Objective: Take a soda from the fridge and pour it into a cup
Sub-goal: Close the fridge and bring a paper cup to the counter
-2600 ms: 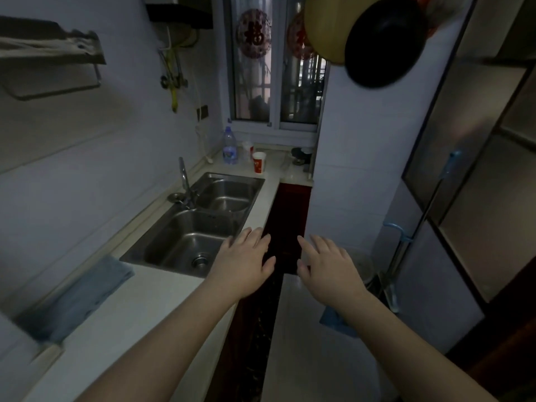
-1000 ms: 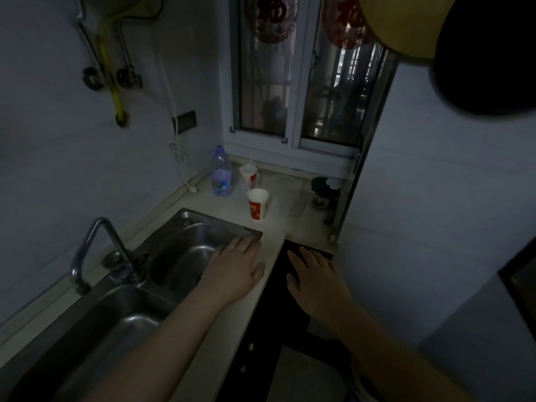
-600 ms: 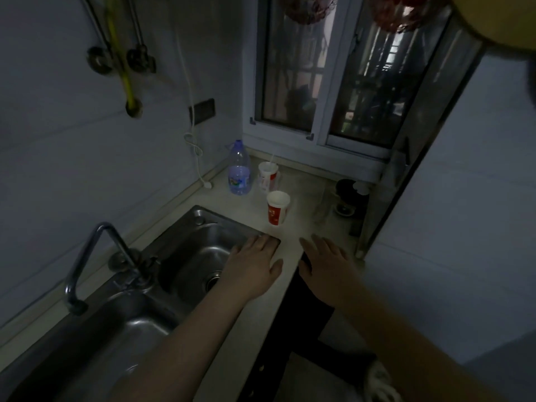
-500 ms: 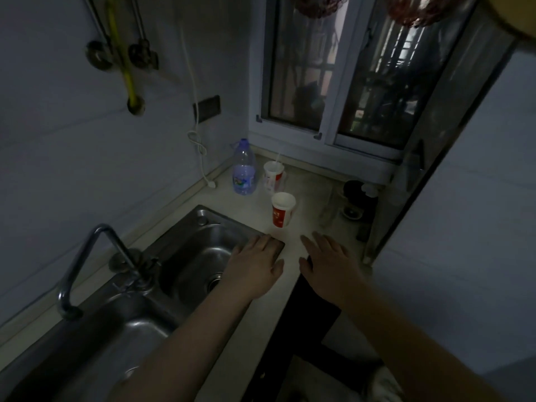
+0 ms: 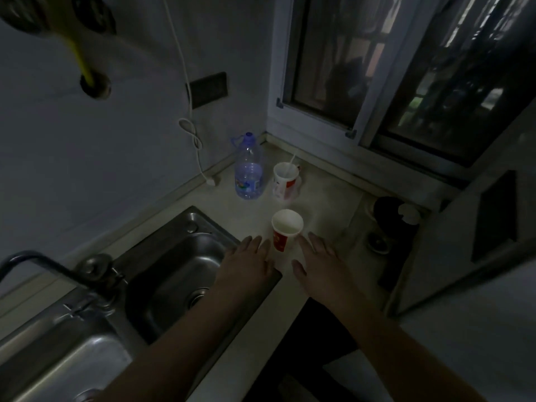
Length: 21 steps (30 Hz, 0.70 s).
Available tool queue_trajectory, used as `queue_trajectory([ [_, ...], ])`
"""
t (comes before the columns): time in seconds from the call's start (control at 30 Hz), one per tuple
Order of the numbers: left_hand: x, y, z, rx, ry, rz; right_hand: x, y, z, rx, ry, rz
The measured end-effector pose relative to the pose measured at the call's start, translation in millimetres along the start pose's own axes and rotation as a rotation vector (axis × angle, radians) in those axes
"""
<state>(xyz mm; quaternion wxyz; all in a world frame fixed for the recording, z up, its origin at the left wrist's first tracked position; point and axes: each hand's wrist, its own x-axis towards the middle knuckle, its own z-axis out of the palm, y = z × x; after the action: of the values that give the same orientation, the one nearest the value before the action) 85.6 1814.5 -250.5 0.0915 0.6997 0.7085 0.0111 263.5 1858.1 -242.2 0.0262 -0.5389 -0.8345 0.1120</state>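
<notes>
A red and white paper cup (image 5: 286, 229) stands upright on the pale stone counter (image 5: 327, 198), with the left hand (image 5: 248, 264) and the right hand (image 5: 319, 264) held flat on either side of it, fingertips close to its wall. Beyond it a strip of bare counter lies open before a clear plastic water bottle (image 5: 248, 169) and a white mug with a stick in it (image 5: 285, 179), which stand just beside each other near the corner. To the left the steel sink basin (image 5: 177, 274) drops away at the counter edge, and to the right a dark round object (image 5: 387, 210) sits near the wall
</notes>
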Motion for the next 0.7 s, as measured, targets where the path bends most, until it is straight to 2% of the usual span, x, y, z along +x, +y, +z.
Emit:
queue_trajectory([
  [0.23,62.1,-8.0,30.5,0.008,-0.077,-0.071,89.6,17.4,13.9,0.196,-0.013,-0.032],
  [0.5,96.2,-17.6,63.1,-0.103,-0.128,-0.157,140.3,30.0,42.7,0.244,-0.119,0.038],
  [0.6,100.6,-17.6,73.8,-0.213,-0.142,-0.204,147.0,35.3,48.9,0.310,-0.136,0.065],
  [0.7,105.7,-16.6,83.4,-0.402,-0.154,-0.273,150.9,38.4,51.7,0.351,-0.084,0.078],
])
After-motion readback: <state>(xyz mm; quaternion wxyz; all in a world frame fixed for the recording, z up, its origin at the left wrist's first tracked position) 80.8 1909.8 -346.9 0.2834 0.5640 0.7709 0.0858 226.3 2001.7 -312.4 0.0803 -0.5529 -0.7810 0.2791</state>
